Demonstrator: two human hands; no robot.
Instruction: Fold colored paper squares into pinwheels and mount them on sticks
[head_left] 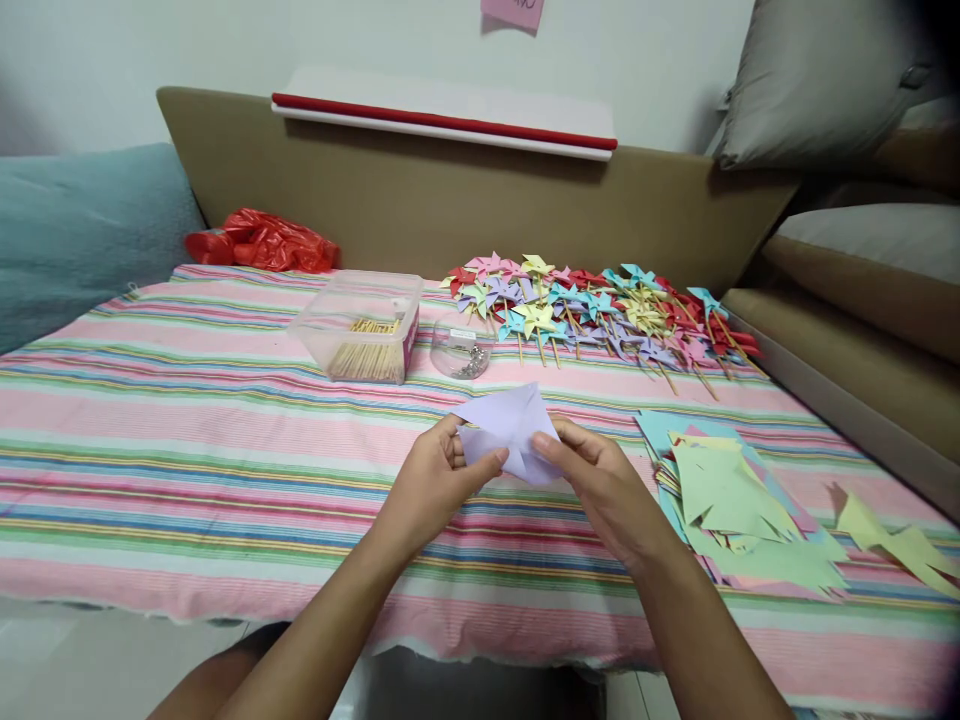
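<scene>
A lilac paper piece (504, 420) with cut, folded-in flaps is held up above the striped cloth between my two hands. On its left side, my left hand (442, 470) pinches it, thumb on top near the lower edge. My right hand (589, 470) grips the right edge, its thumb pressing on the front. The fingers behind the paper are partly hidden. Just beyond it stand a round clear container (459, 350) with small shiny pieces inside and a clear plastic box (352, 300) of wooden sticks (367, 358).
Many finished paper pinwheels (585, 305) on sticks lie at the back right. To the right, cut paper sheets (739, 490) are stacked, with loose yellow-green paper (896, 540) beside them. A red plastic bag (270, 243) lies at the back left. Cushions (825, 90) stand at the right.
</scene>
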